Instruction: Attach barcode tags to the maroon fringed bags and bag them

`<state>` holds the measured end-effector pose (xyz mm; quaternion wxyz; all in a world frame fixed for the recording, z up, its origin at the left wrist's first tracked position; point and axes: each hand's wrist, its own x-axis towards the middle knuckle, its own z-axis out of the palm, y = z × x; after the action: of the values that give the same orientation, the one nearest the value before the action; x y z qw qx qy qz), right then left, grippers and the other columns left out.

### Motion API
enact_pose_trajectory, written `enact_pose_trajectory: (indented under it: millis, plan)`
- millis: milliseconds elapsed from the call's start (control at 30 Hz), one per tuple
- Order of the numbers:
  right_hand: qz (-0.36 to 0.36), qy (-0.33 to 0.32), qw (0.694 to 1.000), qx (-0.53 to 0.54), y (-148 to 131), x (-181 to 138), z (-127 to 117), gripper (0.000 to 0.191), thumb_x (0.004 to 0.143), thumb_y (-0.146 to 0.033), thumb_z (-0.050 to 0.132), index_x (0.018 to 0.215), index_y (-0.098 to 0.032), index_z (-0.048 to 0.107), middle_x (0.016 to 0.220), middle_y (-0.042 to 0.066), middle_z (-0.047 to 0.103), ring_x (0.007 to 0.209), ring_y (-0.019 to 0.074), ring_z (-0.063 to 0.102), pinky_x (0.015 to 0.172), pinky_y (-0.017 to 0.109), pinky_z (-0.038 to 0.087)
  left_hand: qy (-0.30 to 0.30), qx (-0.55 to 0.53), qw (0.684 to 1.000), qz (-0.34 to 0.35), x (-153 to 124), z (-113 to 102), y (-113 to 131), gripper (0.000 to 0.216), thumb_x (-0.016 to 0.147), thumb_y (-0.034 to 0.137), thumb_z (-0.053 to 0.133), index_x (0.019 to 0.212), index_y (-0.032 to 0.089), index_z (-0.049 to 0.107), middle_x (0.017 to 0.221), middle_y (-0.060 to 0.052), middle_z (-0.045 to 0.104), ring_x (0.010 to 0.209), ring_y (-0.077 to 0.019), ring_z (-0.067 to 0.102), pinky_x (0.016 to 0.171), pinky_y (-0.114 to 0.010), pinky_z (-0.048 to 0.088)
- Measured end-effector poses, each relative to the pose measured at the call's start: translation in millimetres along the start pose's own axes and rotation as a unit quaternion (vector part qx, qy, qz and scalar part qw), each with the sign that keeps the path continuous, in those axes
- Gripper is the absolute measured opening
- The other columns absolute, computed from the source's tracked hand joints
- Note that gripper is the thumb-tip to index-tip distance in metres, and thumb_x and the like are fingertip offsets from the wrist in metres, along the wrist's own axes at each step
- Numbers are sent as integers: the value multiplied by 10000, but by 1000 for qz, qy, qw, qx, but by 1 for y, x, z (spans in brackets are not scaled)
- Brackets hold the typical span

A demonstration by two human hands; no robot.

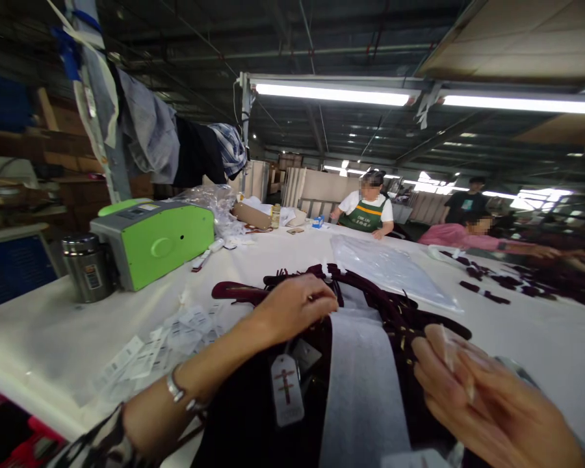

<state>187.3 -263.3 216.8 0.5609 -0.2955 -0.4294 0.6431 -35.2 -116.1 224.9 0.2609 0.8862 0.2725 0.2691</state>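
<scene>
My left hand [299, 302] reaches over a pile of dark garments [253, 403], its fingers closed at the top edge of a long white sheet [363, 383] that hangs down over them. Below its wrist lies a white hang tag [286, 390] with a printed emblem. My right hand [487, 396] is beside the pile, its thumb and fingers pinched around a thin, pale, blurred strip [449, 351] whose kind I cannot make out. Dark maroon hangers [234, 291] stick out of the garments on both sides.
Loose white printed labels [149, 354] lie on the white table [34, 344] at left, near a steel flask [86, 270] and a green-and-grey machine [170, 244]. Clear plastic bags [390, 270] lie beyond the pile. A person in a green apron [368, 214] stands across; others work at right.
</scene>
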Motion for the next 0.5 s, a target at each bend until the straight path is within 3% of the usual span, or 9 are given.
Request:
enact_pose_trajectory:
  millis: [67, 100, 200, 267, 367, 433, 500]
  plan:
    - [41, 41, 997, -51, -1, -2, -1, 277, 802, -403, 722, 684, -207, 565, 598, -41, 500, 349, 13, 245, 348, 154, 236, 62, 188, 976, -88, 28, -11, -19, 463, 964, 539, 406, 1051, 181, 686, 1039, -121, 711, 1024, -273, 644, 904, -377, 460]
    - [62, 68, 992, -88, -1, -2, -1, 303, 766, -435, 757, 694, -205, 573, 591, -35, 500, 363, 22, 270, 356, 160, 248, 40, 234, 963, -125, 41, -13, -28, 526, 953, 591, 376, 1052, 173, 680, 1015, -140, 716, 1009, -298, 654, 877, -398, 469]
    - [95, 143, 968, -181, -1, -3, -3, 386, 684, -523, 809, 745, -198, 611, 625, -6, 551, 410, 57, 379, 384, 183, 311, -86, 216, 958, -169, 70, -12, -53, 632, 888, 708, 363, 1079, 188, 666, 982, -136, 732, 955, -315, 676, 800, -392, 491]
    - [96, 188, 955, -207, -2, -4, -7, 409, 671, -535, 820, 798, -191, 640, 676, 16, 598, 470, 83, 468, 420, 190, 369, -122, 182, 964, -153, 81, -6, -61, 610, 814, 720, 485, 1105, 212, 656, 1042, -119, 728, 973, -316, 671, 787, -380, 496]
    - [57, 253, 945, -199, -9, -7, -20, 439, 638, -496, 859, 889, -189, 672, 780, 58, 662, 603, 129, 579, 495, 201, 455, -125, 168, 970, -121, 90, 2, -59, 495, 688, 538, 715, 1066, 221, 672, 1085, -100, 720, 980, -316, 667, 781, -362, 502]
    - [21, 278, 940, -199, -17, -8, -31, 466, 608, -467, 881, 922, -185, 682, 806, 74, 681, 565, 106, 554, 480, 189, 448, -113, 159, 974, -113, 91, 4, -49, 447, 696, 348, 714, 1119, 218, 650, 1046, -74, 728, 957, -281, 673, 779, -333, 505]
    - [-23, 304, 922, -237, -29, -11, -44, 470, 603, -471, 878, 916, -177, 687, 769, 70, 685, 472, 58, 467, 435, 173, 407, -58, 125, 987, -88, 84, 5, -31, 526, 746, 218, 628, 1267, 208, 559, 1041, -48, 725, 953, -222, 673, 798, -289, 503]
